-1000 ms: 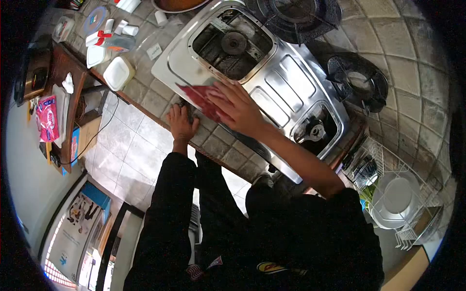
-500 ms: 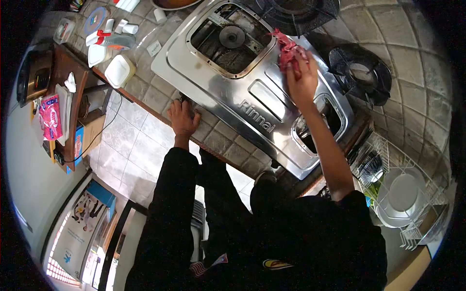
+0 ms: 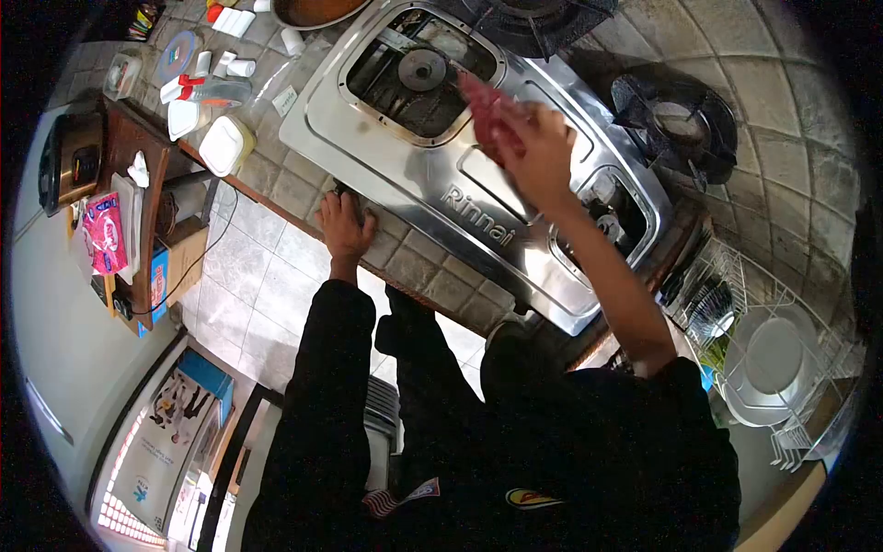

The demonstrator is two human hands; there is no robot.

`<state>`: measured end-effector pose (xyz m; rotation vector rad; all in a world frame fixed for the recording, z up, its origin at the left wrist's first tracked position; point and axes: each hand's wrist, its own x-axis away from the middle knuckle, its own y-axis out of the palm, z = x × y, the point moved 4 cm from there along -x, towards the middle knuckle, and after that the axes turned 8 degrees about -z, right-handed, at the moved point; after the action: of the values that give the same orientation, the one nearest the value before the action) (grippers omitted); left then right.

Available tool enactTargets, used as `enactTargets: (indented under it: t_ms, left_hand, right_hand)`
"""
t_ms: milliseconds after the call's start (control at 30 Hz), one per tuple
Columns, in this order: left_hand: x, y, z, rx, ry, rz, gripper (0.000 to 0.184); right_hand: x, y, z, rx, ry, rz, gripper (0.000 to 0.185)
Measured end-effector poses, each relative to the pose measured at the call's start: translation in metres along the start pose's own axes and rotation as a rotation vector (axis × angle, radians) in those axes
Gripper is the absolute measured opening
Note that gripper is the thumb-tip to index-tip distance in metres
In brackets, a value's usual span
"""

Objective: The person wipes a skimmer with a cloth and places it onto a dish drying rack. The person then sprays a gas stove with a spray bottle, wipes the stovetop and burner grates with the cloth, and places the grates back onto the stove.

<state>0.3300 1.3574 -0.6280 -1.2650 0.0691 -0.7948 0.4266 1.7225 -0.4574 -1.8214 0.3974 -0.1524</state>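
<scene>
My right hand (image 3: 543,156) grips a crumpled red cloth (image 3: 497,120) over the silver Rinnai gas stove (image 3: 386,156). The cloth is blurred, and its tip reaches the edge of the left burner opening. Resting on the tiled counter's front edge, my left hand (image 3: 346,227) has its fingers forward and thumb apart, close to a dark knob (image 3: 341,189) at the stove's front. Whether the fingers touch that knob is unclear. Both burner openings are uncovered, showing a round burner (image 3: 422,71) in the left one.
Black pan supports (image 3: 676,124) lie behind the stove. Left on the counter are a pan (image 3: 317,11), a spray bottle (image 3: 221,91) and a white-yellow tub (image 3: 226,145). At right stands a wire dish rack (image 3: 736,276) with white plates (image 3: 773,357).
My right hand has moved left and toward the front with the red cloth, to the left burner opening. My left hand stays in place. The view has shifted slightly.
</scene>
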Motion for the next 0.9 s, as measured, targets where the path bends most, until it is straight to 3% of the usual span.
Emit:
enactTargets:
  t_ms: [133, 233, 333, 400, 567, 633, 767, 900]
  left_hand:
    - [-0.003, -0.002, 0.001, -0.012, -0.040, -0.068, 0.083]
    - [0.000, -0.006, 0.004, 0.010, -0.026, -0.029, 0.082]
    - [-0.003, -0.003, 0.005, -0.008, -0.016, -0.038, 0.082]
    - [0.001, -0.010, 0.012, -0.108, 0.148, 0.343, 0.061]
    - [0.003, -0.010, 0.011, -0.108, 0.141, 0.289, 0.064]
    - [0.002, -0.008, 0.009, -0.099, 0.137, 0.278, 0.064]
    - [0.002, -0.008, 0.009, -0.133, 0.155, 0.329, 0.064]
    - [0.002, -0.011, 0.012, -0.108, 0.129, 0.280, 0.062]
  right_hand:
    - [-0.011, -0.003, -0.006, -0.019, 0.066, -0.031, 0.038]
    - [0.010, 0.013, -0.045, -0.223, -0.122, -0.148, 0.038]
    - [0.027, 0.015, -0.066, -0.185, -0.300, -0.172, 0.037]
    - [0.016, 0.014, -0.045, -0.154, -0.243, -0.141, 0.036]
    - [-0.019, -0.008, -0.005, -0.024, -0.027, -0.083, 0.031]
    - [-0.014, -0.003, -0.017, -0.029, -0.055, -0.022, 0.033]
    - [0.016, 0.011, -0.055, -0.152, -0.166, -0.186, 0.040]
    - [0.019, 0.011, -0.060, -0.130, -0.248, -0.158, 0.040]
